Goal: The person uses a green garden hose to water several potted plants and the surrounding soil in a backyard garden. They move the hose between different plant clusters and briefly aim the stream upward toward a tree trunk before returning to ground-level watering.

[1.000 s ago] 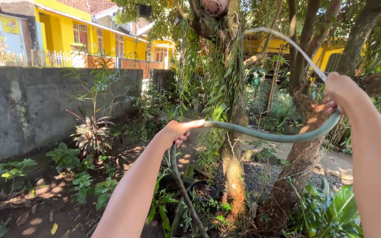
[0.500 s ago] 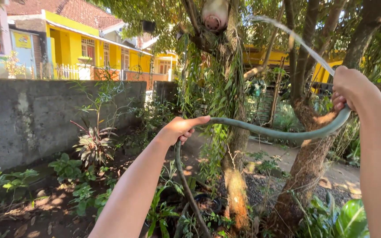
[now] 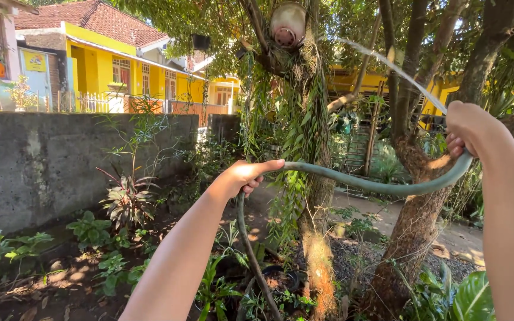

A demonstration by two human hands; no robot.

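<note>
Head cam: I've got both hands on the green garden hose (image 3: 364, 183). My left hand (image 3: 242, 177) is wrapped around it out front where it bends down toward the ground, and my right hand (image 3: 470, 129) is closed on the raised end. A water stream (image 3: 395, 65) arcs up and left toward the hanging pot (image 3: 288, 24) on the tree trunk (image 3: 316, 196).

You get bright sun from up high; leafy shadows dot the ground, and everything looks sharp.
</note>
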